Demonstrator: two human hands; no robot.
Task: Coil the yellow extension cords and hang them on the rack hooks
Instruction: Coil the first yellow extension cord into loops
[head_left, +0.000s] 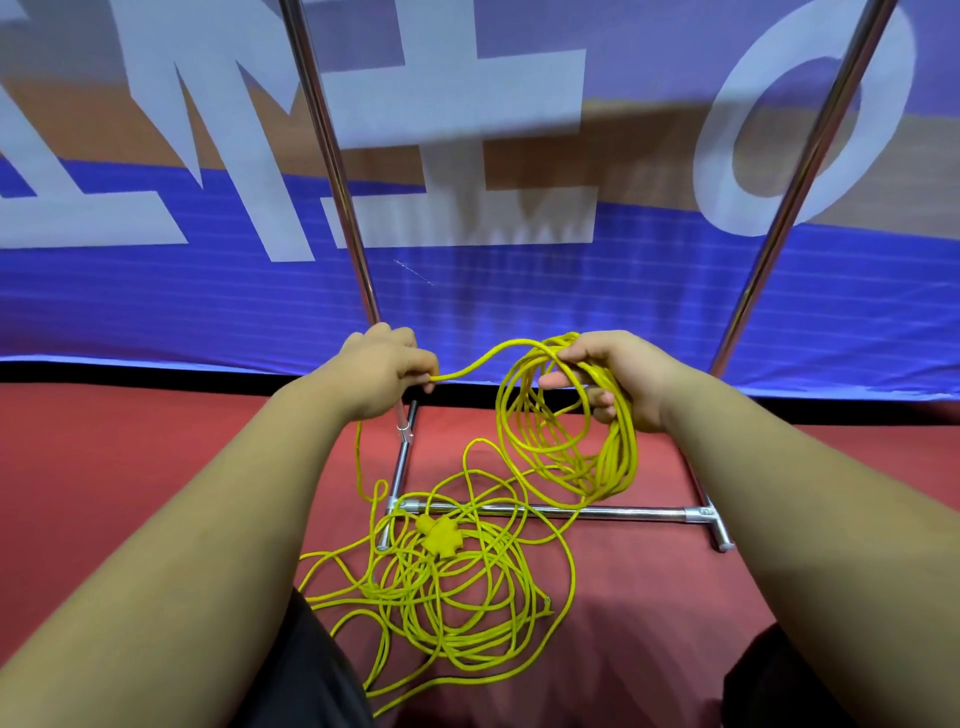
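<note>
Right grip (615, 379) holding coil (621, 465), left grip (384, 369) pinching cord (467, 367)

Yellow cord (483, 358) part coiled, the rest loose at the rack (613, 513).
I see a coil (571, 447) of several loops hanging from my right hand (618, 382), with one strand pinched in my left hand (387, 371). A tangled heap (467, 613) lies on the floor across the chrome rack's base bar, with a three-way socket end (439, 540) on top.

Red floor (130, 467), loose yellow cord tangle (447, 592), chrome rack base (597, 512) on it
</note>
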